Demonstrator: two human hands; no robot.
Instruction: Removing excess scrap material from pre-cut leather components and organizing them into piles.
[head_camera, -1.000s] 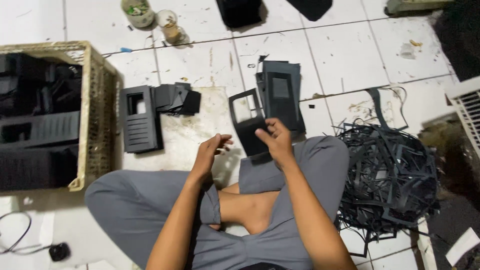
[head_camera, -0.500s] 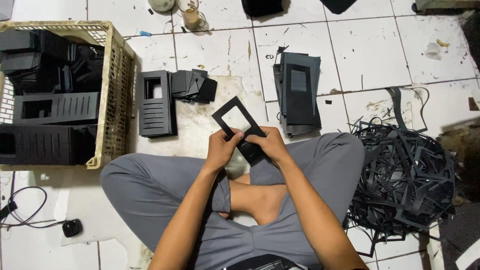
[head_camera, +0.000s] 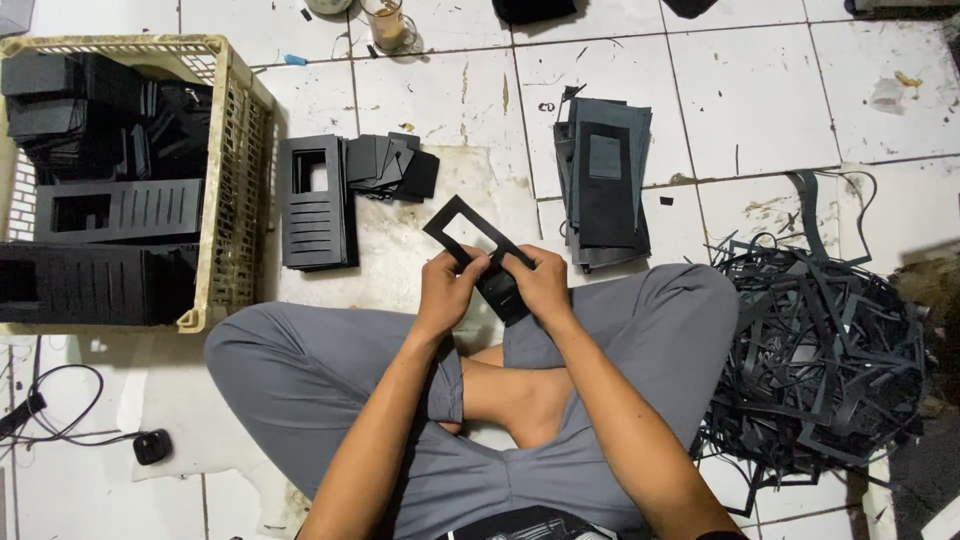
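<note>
We sit cross-legged on the tiled floor (head_camera: 760, 90) and hold a black cut-out piece (head_camera: 478, 250) in front of our knees, above a dirty mat (head_camera: 400, 250). Our left hand (head_camera: 447, 287) pinches the lower edge of its open rectangular frame, fingers curled over the front. Our right hand (head_camera: 541, 283) grips the solid part of the same piece, thumb on top and fingers closed around it. The frame tilts up and away from us, and the piece itself touches neither floor nor mat.

How far the work has got can only be judged from the piles. To our right lies a big tangle of thin black offcut strips (head_camera: 820, 350), which suggests many pieces have already been stripped of their surplus. Ahead of us, just beyond our right hand, sits a stack of flat dark sheets (head_camera: 605, 180) with a window shape showing on top; these look like the supply not yet handled. To our left, a slotted black panel (head_camera: 315, 205) lies on the mat, with a small heap of black squares (head_camera: 390, 165) touching its edge. The cream plastic basket (head_camera: 235, 170) further left holds more slotted black panels and appears fairly full.

So we judge the job well under way, with a modest stack left and one piece in hand.
</note>
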